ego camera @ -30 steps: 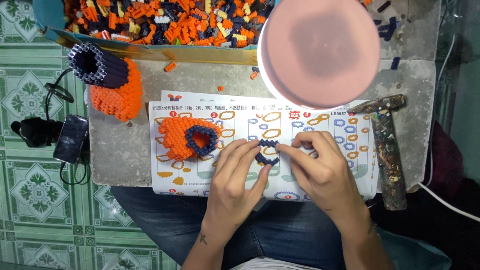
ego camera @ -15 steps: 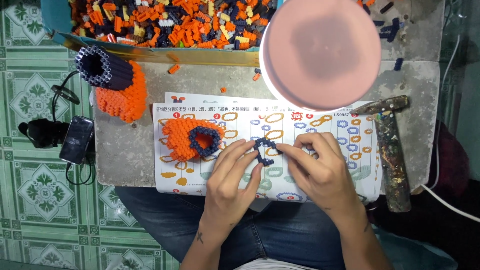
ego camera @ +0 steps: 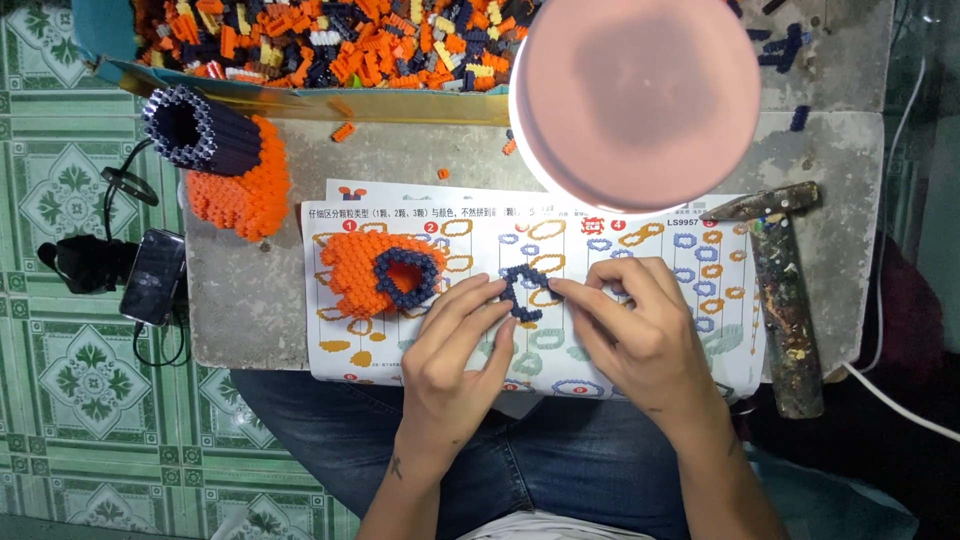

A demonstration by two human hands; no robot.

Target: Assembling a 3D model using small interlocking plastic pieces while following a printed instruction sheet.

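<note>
My left hand (ego camera: 455,345) and my right hand (ego camera: 630,325) both pinch a small dark blue ring of tiny bricks (ego camera: 520,291) over a printed instruction sheet (ego camera: 690,250) on a grey table (ego camera: 250,310). The left fingertips hold the ring's lower left side, the right fingertips its right side. To the left of the ring lies a flat orange brick piece with a dark blue ring on it (ego camera: 388,272). A bigger orange and dark blue tube-shaped brick model (ego camera: 225,160) lies at the table's far left.
A tray of loose orange, dark blue and yellow bricks (ego camera: 330,45) runs along the back. A round pink lamp head (ego camera: 640,95) hangs over the table's middle. A worn hammer (ego camera: 780,290) lies at the right. A phone with cables (ego camera: 155,275) sits off the left edge.
The ring and both hands sit slightly lower on the sheet and the ring is turned a little between the fingertips. Nothing else has moved.
</note>
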